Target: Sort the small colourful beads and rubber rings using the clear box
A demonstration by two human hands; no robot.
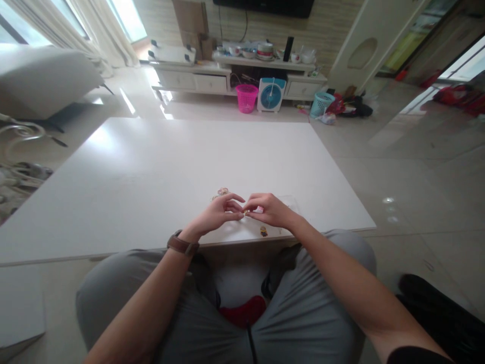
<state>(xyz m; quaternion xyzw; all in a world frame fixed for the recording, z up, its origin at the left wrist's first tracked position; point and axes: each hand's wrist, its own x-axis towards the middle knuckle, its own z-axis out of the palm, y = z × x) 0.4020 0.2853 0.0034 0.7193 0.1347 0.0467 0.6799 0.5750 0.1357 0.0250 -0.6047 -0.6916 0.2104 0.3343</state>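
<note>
My left hand (220, 211) and my right hand (268, 209) meet fingertip to fingertip just above the near edge of the white table (151, 177). Both hands pinch a tiny yellowish-pink item (247, 213) between them; I cannot make out what it is. A small yellow figure-shaped charm (263, 231) lies on the table below my right hand. A few small rings or bands (222, 191) lie just beyond my left fingers. A clear plastic bag or sheet (290, 204) lies partly under my right hand. A brown watch strap circles my left wrist.
A white TV cabinet (235, 76) with cups and bowls stands at the far wall. A pink basket (246, 97), a blue fan (271, 94) and a teal basket (322, 103) stand on the floor before it. A grey sofa (41, 81) is at left.
</note>
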